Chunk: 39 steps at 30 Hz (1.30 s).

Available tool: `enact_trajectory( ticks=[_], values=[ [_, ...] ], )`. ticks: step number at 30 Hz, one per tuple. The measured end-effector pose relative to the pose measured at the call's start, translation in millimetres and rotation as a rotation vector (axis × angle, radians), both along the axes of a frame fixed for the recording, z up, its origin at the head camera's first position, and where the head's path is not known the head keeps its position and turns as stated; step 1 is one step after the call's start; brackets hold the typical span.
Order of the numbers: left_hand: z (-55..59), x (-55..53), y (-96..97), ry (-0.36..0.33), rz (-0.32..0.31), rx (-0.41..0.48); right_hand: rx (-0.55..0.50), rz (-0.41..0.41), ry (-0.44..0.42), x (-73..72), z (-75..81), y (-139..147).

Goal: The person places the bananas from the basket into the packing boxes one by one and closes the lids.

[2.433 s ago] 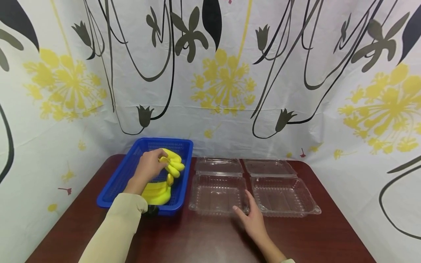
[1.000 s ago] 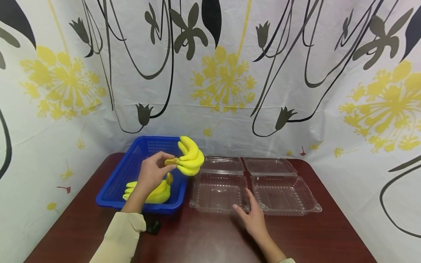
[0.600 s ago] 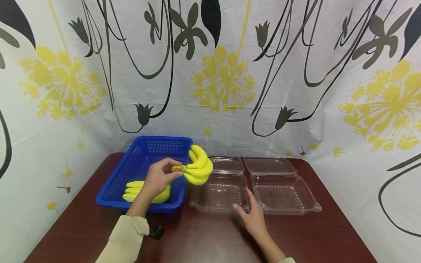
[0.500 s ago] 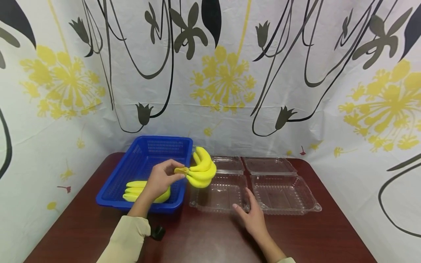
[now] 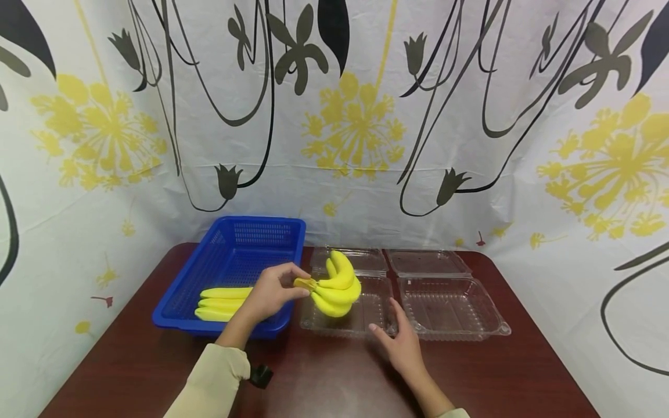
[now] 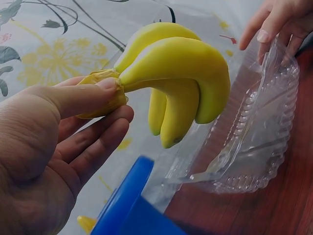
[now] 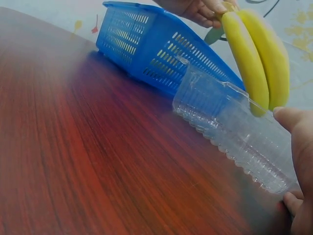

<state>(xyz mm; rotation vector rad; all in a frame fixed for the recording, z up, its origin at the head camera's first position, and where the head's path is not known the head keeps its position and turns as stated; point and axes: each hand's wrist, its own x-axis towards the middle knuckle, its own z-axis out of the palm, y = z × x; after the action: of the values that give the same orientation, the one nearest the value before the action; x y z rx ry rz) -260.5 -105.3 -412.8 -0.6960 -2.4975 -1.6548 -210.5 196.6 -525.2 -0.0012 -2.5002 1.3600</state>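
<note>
My left hand pinches a bunch of yellow bananas by its stem, between thumb and fingers. The bunch hangs over the left clear plastic container, whose hinged lid lies back. In the left wrist view the bananas point away from the palm, their tips bent downward. My right hand rests at that container's near right corner, thumb and forefinger spread apart. From the right wrist, the thumb shows near the container's rim and a fingertip low beside its wall.
A blue plastic basket stands at the left with more bananas in its near end. A second clear container, lid also laid back, sits at the right. Patterned cloth hangs behind the dark red table.
My left hand has lifted the banana bunch out of the blue basket and carried it right, over the left container, lowering it slightly. The right hand stays in place.
</note>
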Motion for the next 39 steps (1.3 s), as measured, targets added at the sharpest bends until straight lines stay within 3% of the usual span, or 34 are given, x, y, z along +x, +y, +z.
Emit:
enact_trajectory(
  ticks=[24,31,39],
  values=[
    [-8.0,-3.0,28.2,-0.080,-0.170,-0.029,0.003,0.016,-0.009,0.8,1.0,0.1],
    [-7.4,-6.5,29.5,-0.029,-0.181,-0.185,0.010,0.010,0.013,0.9,0.0,-0.8],
    [-9.8,-11.0,35.5,0.118,-0.184,-0.499,-0.006,0.019,-0.011,2.0,1.5,0.1]
  ],
)
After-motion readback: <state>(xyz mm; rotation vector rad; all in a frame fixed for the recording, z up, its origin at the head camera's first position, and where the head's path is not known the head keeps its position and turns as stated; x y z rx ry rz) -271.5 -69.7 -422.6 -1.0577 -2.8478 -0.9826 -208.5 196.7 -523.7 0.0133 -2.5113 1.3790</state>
